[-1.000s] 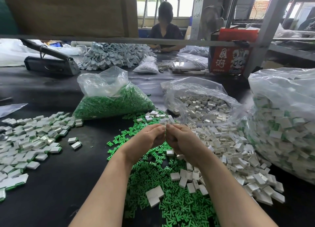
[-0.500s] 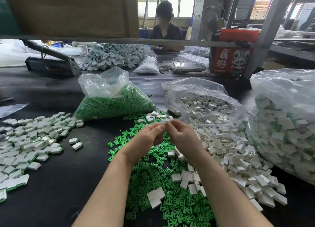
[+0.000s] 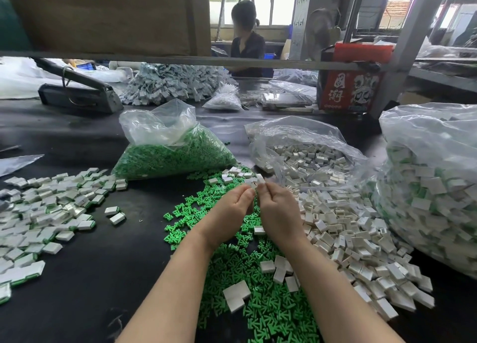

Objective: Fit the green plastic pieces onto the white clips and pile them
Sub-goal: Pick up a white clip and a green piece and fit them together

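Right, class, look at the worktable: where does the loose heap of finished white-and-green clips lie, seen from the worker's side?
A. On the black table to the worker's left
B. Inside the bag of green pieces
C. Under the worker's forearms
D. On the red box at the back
A. The loose finished clips, white with green edges, are spread on the black table left of the left hand, apart from the green pieces below the arms.

Black surface point(image 3: 77, 278). Bright green loose pieces point(image 3: 260, 304) near centre; same green in far clear bag point(image 3: 175, 154). White loose clips point(image 3: 343, 229) at right; white in clear bag point(image 3: 309, 159) behind. White with green edges: assembled pile point(image 3: 38, 213) at left, large bag point(image 3: 433, 188) at far right. Red box point(image 3: 353, 84), white characters and black-and-white figure print.
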Available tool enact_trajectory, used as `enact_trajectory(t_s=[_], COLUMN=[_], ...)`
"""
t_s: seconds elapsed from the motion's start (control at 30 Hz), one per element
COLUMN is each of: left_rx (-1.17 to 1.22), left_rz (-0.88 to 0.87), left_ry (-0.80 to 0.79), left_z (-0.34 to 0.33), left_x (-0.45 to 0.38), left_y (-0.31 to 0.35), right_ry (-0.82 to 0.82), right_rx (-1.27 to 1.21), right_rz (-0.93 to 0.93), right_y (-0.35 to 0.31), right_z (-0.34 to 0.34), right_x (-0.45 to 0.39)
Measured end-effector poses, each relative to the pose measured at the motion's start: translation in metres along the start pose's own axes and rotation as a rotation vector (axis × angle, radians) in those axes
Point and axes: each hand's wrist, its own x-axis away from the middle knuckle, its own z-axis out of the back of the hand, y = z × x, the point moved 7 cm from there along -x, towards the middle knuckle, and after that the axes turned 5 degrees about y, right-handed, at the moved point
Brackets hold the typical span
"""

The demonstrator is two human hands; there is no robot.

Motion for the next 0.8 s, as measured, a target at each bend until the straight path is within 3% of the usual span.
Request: enact_trajectory(t_s=[0.8], left_rx=[0.004], left_rz=[-0.018], left_ry=[-0.008], left_z=[-0.002], left_x=[-0.001], left_y=[-0.007], right_ry=[-0.062], right_rx=[-0.131], right_rz=[-0.045], right_y=[0.015], right_z=[-0.009], right_x=[-0.002])
